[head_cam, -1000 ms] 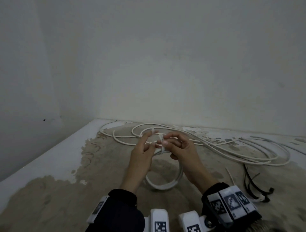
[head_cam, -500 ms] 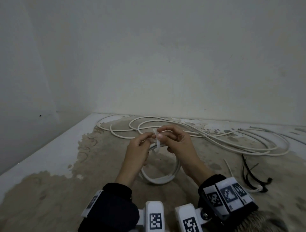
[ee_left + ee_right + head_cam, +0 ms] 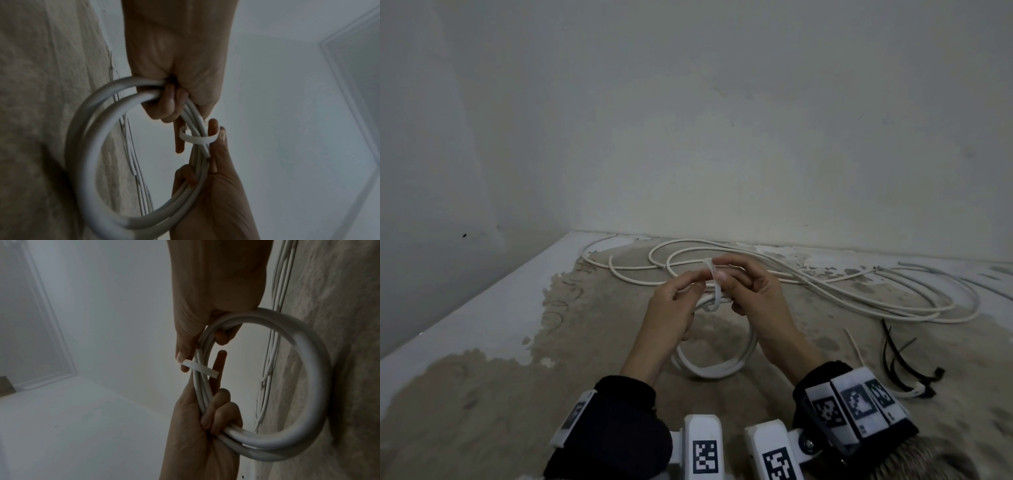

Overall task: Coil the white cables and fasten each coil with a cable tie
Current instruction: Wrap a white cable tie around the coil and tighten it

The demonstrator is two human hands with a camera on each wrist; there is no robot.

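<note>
A small coil of white cable (image 3: pixel 711 368) hangs in the air between both hands. My left hand (image 3: pixel 688 284) grips its top left part, with fingers (image 3: pixel 168 104) curled round the strands and the forefinger held straight. My right hand (image 3: pixel 729 274) holds the strands beside it and pinches a white cable tie (image 3: pixel 714 282). The tie (image 3: pixel 196 140) loops loosely round the bundle, its tail standing up between the thumbs. In the right wrist view the tie (image 3: pixel 199 369) crosses the coil (image 3: pixel 312 369) just below my right thumb.
Long loose white cables (image 3: pixel 825 291) sprawl on the patchy floor along the back wall. Several black cable ties (image 3: pixel 897 363) and a white one (image 3: pixel 854 346) lie at the right. Walls close in at the back and left.
Both hands keep hold of the coil and have shifted slightly. The tie's tail now stands up higher between the fingertips. The camera has tilted a little.
</note>
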